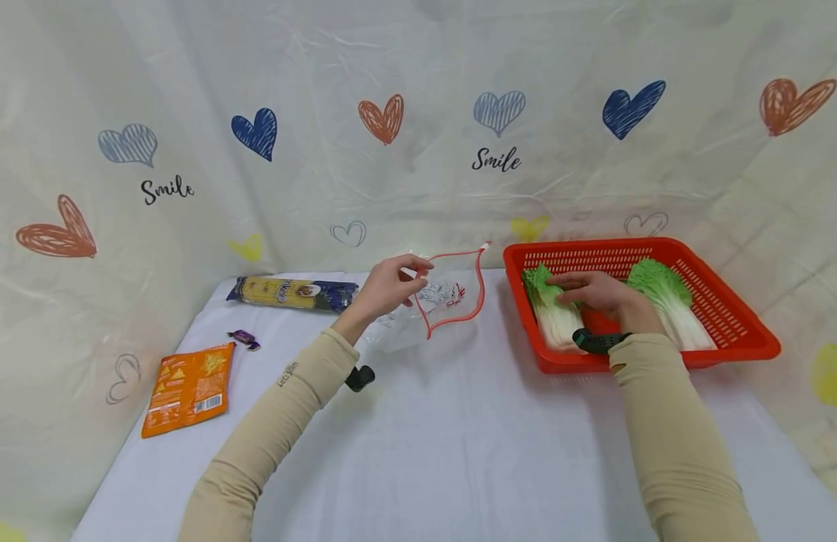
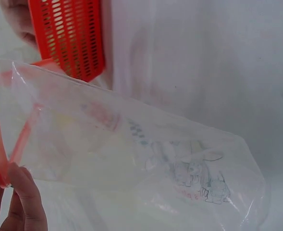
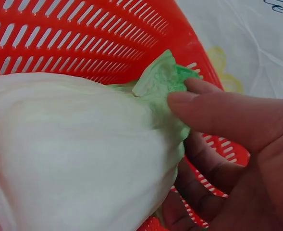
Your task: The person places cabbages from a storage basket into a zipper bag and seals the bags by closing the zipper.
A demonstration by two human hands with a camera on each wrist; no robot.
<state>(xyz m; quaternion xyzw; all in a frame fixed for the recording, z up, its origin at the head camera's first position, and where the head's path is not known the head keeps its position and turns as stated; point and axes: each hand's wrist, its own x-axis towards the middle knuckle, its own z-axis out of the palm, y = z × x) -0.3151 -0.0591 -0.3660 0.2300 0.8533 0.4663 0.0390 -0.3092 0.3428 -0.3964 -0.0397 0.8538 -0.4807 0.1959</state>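
Note:
My left hand [image 1: 383,287] pinches the red-edged mouth of a clear plastic zip bag [image 2: 131,154]. The bag's mouth gapes toward the basket, and printed drawings show on its film. At the right, my right hand [image 1: 598,292] reaches into a red plastic basket [image 1: 595,244]. It holds the green leafy end of a napa cabbage [image 3: 83,149], thumb on the near side and fingers curled behind, as the right wrist view shows. That cabbage lies along the basket's left side. A second napa cabbage [image 1: 672,305] lies in the basket's right part, beyond my wrist.
Left of the bag lies a long blue and yellow packet [image 1: 290,293]. A small purple wrapped candy [image 1: 244,339] and an orange snack bag [image 1: 190,390] sit nearer the table's left edge. A pale curtain printed with hearts hangs behind the white-covered table [image 1: 445,444].

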